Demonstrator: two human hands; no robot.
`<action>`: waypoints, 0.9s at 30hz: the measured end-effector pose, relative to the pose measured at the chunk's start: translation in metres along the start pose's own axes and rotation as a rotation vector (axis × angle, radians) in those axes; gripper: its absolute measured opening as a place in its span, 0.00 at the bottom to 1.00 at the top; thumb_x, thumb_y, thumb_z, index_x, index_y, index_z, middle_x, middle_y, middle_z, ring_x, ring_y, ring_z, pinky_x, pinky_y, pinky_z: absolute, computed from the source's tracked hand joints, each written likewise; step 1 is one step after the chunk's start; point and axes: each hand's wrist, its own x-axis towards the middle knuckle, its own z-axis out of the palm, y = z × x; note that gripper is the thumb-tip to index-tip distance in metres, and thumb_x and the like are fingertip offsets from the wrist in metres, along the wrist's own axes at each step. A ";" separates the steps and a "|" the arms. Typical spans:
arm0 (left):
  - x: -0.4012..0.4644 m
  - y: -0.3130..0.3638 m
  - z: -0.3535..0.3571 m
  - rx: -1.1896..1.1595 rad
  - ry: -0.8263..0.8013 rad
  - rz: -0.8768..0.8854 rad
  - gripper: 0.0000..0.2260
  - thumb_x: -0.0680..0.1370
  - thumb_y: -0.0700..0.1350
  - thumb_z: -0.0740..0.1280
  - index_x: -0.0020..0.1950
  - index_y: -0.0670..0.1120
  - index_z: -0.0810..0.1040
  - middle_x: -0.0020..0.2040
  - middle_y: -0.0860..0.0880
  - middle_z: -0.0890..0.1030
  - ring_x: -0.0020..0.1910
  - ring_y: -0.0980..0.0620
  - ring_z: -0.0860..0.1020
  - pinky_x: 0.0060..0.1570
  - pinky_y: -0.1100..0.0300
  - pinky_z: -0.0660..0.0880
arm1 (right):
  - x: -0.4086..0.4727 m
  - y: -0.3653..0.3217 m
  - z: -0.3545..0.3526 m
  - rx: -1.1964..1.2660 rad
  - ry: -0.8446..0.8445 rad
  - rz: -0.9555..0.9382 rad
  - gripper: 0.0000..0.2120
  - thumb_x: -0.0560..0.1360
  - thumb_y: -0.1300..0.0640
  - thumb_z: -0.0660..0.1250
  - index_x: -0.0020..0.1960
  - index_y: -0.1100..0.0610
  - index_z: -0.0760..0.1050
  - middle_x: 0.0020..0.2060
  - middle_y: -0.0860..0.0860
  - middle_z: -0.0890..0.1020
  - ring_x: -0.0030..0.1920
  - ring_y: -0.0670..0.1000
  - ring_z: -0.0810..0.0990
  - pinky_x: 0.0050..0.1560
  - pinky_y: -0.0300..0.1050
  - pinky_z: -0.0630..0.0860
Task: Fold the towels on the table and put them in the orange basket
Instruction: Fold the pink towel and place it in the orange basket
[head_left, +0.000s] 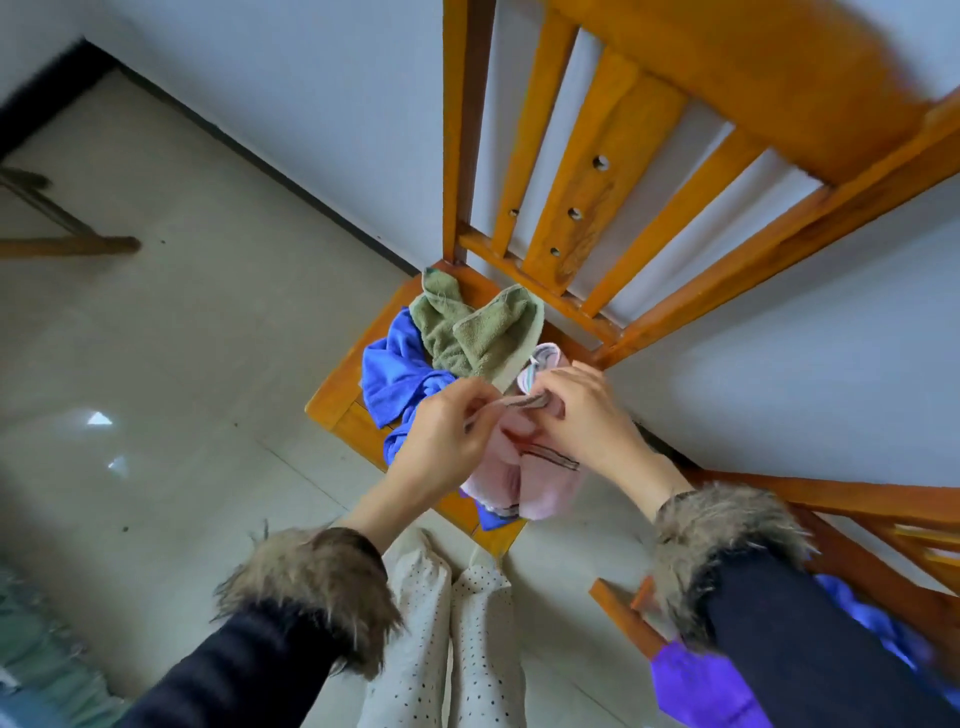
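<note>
Head view, looking steeply down; a wooden chair (340, 400) stands against a pale wall (322, 104), and its seat carries the towels.

Left hand (441, 441), fingers curled, pinches the striped top edge of a pink towel (540, 488); right hand (582, 410), fingers also curled, pinches the same edge just beside it; the two hands sit close together with the edge stretched short between them; the rest of the pink towel hangs below both hands, bunched, in front of the seat's near edge.

A green towel (475, 332) lies crumpled on the seat beyond the hands, near the chair back; its near corner reaches almost to the right hand; whether it touches cannot be told.

A blue towel (389, 374) lies crumpled on the seat beside the green one, toward the left; part of it runs under the left hand and shows again below the pink towel.

Both wrists wear dark sleeves with fur cuffs (311, 582); dotted white trousers (457, 623) show between the arms, over a glossy tiled floor (156, 364).

At lower right a second wooden frame (857, 519) with blue-purple cloth (701, 686) beside it, blurred; what it is cannot be told.
</note>
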 end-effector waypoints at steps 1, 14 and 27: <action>-0.001 0.015 -0.012 0.012 0.011 0.032 0.05 0.77 0.41 0.65 0.50 0.41 0.78 0.43 0.48 0.79 0.41 0.52 0.76 0.41 0.68 0.70 | 0.000 -0.007 -0.015 0.010 0.027 0.019 0.16 0.69 0.47 0.62 0.35 0.60 0.76 0.32 0.52 0.79 0.39 0.56 0.76 0.42 0.47 0.70; -0.076 0.144 -0.225 0.111 0.487 0.330 0.03 0.75 0.38 0.66 0.44 0.45 0.77 0.39 0.61 0.75 0.40 0.69 0.74 0.43 0.77 0.68 | 0.015 -0.228 -0.150 0.098 0.068 -0.203 0.12 0.74 0.48 0.67 0.40 0.56 0.73 0.32 0.47 0.74 0.33 0.46 0.70 0.34 0.36 0.65; -0.231 0.057 -0.479 0.234 1.012 0.310 0.02 0.75 0.37 0.67 0.43 0.42 0.78 0.39 0.54 0.76 0.38 0.66 0.72 0.40 0.76 0.66 | 0.069 -0.515 -0.069 -0.072 0.373 -0.473 0.04 0.70 0.65 0.64 0.45 0.61 0.73 0.43 0.56 0.77 0.43 0.58 0.75 0.40 0.46 0.68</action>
